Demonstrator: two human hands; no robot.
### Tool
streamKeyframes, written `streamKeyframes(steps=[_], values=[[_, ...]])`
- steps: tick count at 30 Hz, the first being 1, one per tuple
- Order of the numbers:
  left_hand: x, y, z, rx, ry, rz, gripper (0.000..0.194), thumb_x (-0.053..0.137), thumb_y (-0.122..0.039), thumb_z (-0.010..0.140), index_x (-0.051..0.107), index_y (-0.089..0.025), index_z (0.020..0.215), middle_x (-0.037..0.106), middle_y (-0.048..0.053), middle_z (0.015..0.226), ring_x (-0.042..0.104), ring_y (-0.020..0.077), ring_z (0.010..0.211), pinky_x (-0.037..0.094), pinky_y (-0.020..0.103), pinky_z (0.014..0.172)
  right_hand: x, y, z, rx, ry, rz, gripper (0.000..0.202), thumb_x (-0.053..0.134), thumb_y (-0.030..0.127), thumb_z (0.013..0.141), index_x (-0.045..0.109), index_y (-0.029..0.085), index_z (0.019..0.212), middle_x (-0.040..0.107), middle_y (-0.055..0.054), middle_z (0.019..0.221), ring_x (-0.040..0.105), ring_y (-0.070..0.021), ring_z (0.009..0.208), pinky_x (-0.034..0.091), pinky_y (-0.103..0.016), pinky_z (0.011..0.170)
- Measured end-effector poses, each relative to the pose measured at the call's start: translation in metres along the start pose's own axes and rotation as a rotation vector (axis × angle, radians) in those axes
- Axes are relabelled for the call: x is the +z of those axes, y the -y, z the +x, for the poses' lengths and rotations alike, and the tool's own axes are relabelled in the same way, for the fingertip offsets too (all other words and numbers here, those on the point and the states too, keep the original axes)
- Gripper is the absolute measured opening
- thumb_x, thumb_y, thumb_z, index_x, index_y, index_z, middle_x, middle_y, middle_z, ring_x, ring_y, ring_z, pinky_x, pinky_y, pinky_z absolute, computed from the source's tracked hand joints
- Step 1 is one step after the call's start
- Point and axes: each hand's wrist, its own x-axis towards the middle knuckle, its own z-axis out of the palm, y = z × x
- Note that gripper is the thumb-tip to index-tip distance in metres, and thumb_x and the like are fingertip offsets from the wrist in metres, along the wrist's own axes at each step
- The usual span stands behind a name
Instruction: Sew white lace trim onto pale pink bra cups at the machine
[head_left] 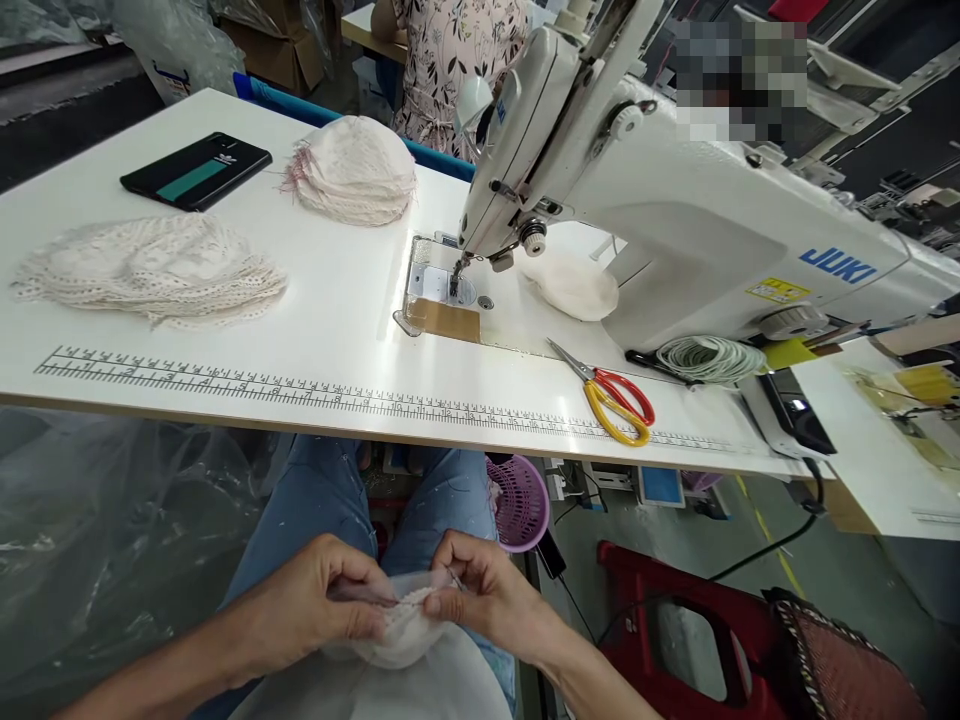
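Over my lap, both hands pinch a piece of sheer white fabric (401, 640) with a textured, gathered edge. My left hand (322, 595) grips the edge on one side, thumb on top. My right hand (487, 590) holds it close by between thumb and fingers. The rest of the cloth drapes down over my jeans (442, 500). Beyond the hands, on the table, stands a white sewing machine (675, 200) with its needle area (455, 280) bare of cloth. Red and yellow handled scissors (611, 395) lie in front of it.
A stack of lace pieces (150, 265), a rounded cloth stack (356, 170) and a black phone case (196, 172) lie on the white table (322, 310). Below are a purple basket (521, 505) and a red stool (675, 630). A person (457, 60) is behind the table.
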Motion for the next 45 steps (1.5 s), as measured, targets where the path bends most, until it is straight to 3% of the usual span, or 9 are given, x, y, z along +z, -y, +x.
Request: streamKeyframes(steps=[6, 11, 20, 24, 32, 45], values=[[0.001, 0.000, 0.000, 0.009, 0.022, -0.013, 0.012, 0.069, -0.021, 0.066, 0.077, -0.016, 0.074, 0.064, -0.003, 0.061, 0.051, 0.0116, 0.060, 0.035, 0.019, 0.057, 0.002, 0.009, -0.001, 0.020, 0.022, -0.078, 0.034, 0.079, 0.043, 0.065, 0.068, 0.014, 0.080, 0.059, 0.002, 0.065, 0.047, -0.0082, 0.057, 0.037, -0.021, 0.056], [0.002, -0.003, 0.002, -0.026, 0.009, -0.010, 0.010, 0.067, -0.019, 0.064, 0.076, -0.016, 0.069, 0.062, -0.004, 0.058, 0.049, 0.0106, 0.058, 0.034, 0.019, 0.055, 0.005, 0.014, -0.001, -0.011, 0.013, -0.154, 0.031, 0.079, 0.044, 0.065, 0.071, 0.015, 0.069, 0.060, 0.001, 0.062, 0.047, -0.0088, 0.055, 0.036, -0.022, 0.054], [-0.003, -0.004, -0.005, -0.027, -0.080, 0.160, 0.013, 0.063, -0.023, 0.069, 0.070, -0.013, 0.064, 0.042, -0.007, 0.053, 0.034, 0.0083, 0.054, 0.025, 0.019, 0.050, 0.004, 0.014, -0.002, -0.077, -0.074, -0.300, 0.028, 0.075, 0.043, 0.071, 0.073, 0.015, 0.073, 0.062, -0.001, 0.060, 0.050, -0.0117, 0.058, 0.038, -0.023, 0.054], [-0.003, -0.009, -0.003, -0.021, -0.058, 0.130, 0.013, 0.063, -0.023, 0.069, 0.073, -0.015, 0.068, 0.048, -0.006, 0.054, 0.039, 0.0092, 0.055, 0.027, 0.019, 0.052, 0.004, 0.020, -0.005, -0.096, -0.080, -0.342, 0.028, 0.074, 0.043, 0.072, 0.074, 0.016, 0.072, 0.062, 0.000, 0.059, 0.049, -0.0110, 0.056, 0.036, -0.022, 0.052], [-0.003, -0.007, 0.001, 0.025, 0.001, 0.038, 0.013, 0.065, -0.018, 0.065, 0.078, -0.018, 0.070, 0.066, -0.002, 0.064, 0.052, 0.0132, 0.064, 0.036, 0.020, 0.060, 0.005, 0.017, -0.001, -0.019, -0.023, -0.204, 0.029, 0.078, 0.044, 0.065, 0.073, 0.016, 0.070, 0.062, 0.000, 0.065, 0.049, -0.0112, 0.059, 0.037, -0.023, 0.057], [-0.003, -0.005, -0.002, 0.003, -0.011, 0.069, 0.013, 0.064, -0.020, 0.067, 0.077, -0.019, 0.067, 0.061, -0.003, 0.055, 0.048, 0.0121, 0.059, 0.033, 0.020, 0.057, 0.009, 0.015, 0.005, 0.028, -0.002, -0.106, 0.038, 0.085, 0.045, 0.054, 0.064, 0.016, 0.067, 0.055, 0.004, 0.062, 0.044, -0.0100, 0.060, 0.033, -0.023, 0.057]])
